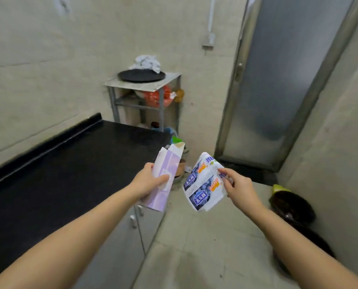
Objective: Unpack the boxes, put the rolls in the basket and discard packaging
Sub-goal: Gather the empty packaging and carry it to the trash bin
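Note:
My left hand (147, 181) grips a flattened lilac and white box (165, 176), its open flaps pointing up and away from me. My right hand (237, 185) pinches the edge of a white carton (203, 183) printed with blue panels and orange lettering. Both packages hang in the air above the floor, just past the end of the black counter (59, 174). The two packages are apart, about a hand's width between them. No rolls and no basket are in view.
A bin lined with a black bag (291, 207) stands on the floor at the right by the wall. A metal rack (144, 94) with a dark round tray and a cloth stands in the corner. A frosted door (284, 80) is at the right.

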The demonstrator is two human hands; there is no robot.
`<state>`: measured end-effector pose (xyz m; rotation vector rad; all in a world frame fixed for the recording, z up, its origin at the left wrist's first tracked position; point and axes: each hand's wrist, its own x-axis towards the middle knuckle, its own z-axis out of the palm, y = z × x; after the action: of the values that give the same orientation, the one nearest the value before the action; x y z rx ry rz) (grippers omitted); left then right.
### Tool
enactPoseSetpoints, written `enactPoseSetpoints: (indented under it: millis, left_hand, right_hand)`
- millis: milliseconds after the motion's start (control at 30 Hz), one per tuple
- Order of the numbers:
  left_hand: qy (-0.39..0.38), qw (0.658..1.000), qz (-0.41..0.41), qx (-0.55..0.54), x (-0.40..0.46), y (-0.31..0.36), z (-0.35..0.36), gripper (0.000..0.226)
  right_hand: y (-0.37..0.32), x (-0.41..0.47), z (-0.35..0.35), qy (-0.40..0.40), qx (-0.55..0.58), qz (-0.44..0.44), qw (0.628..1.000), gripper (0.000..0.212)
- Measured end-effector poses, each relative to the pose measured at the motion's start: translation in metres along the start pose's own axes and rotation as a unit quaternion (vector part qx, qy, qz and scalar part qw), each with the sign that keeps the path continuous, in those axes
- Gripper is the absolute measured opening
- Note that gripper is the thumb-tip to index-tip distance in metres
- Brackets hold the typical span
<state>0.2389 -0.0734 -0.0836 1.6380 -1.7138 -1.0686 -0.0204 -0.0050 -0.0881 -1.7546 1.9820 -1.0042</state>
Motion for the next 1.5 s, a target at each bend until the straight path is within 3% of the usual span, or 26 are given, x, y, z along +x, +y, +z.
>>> enactPoseSetpoints:
  millis: [300,433,533,633,733,833,1067,1133,1333,1500]
  left_hand:
    - [-0.175,0.978,0.11,0.005,0.072,0.174,0.295,0.049]
    - [-0.25,0.954,0.159,0.043,0.085,0.217,0.397,0.039]
    - [-0.29,0.944,0.149,0.06,0.103,0.224,0.453,0.04]
    - [-0.295,0.942,0.132,0.095,0.131,0.217,0.501,0.047]
    - [-0.317,0.936,0.115,0.098,0.17,0.206,0.551,0.049]
    - [-0.36,0.925,0.061,0.105,0.206,0.202,0.603,0.055]
    - [-0.469,0.871,-0.046,0.138,0.239,0.175,0.722,0.063]
    - [-0.462,0.87,-0.077,0.156,0.242,0.154,0.756,0.061]
    - [-0.405,0.881,-0.172,0.172,0.254,0.056,0.873,0.059]
    - [-0.367,0.889,-0.191,0.195,0.256,-0.017,0.981,0.056]
  right_hand:
    - [0.219,-0.01,-0.2,0.126,-0.054,0.143,0.98,0.033]
    - [0.3,-0.017,-0.244,0.156,-0.052,0.209,0.964,0.035]
    - [0.353,-0.02,-0.252,0.156,-0.044,0.245,0.956,0.041]
    - [0.412,-0.008,-0.253,0.126,-0.046,0.302,0.944,0.046]
    - [0.469,0.018,-0.25,0.091,-0.045,0.36,0.927,0.038]
    - [0.525,0.043,-0.248,0.048,-0.057,0.423,0.903,0.037]
    - [0.641,0.064,-0.223,-0.048,-0.07,0.525,0.847,0.038]
    - [0.676,0.067,-0.203,-0.078,-0.079,0.536,0.837,0.038]
    - [0.788,0.066,-0.113,-0.031,0.025,0.58,0.814,0.046]
    - [0.881,0.057,-0.033,-0.046,0.023,0.582,0.811,0.044]
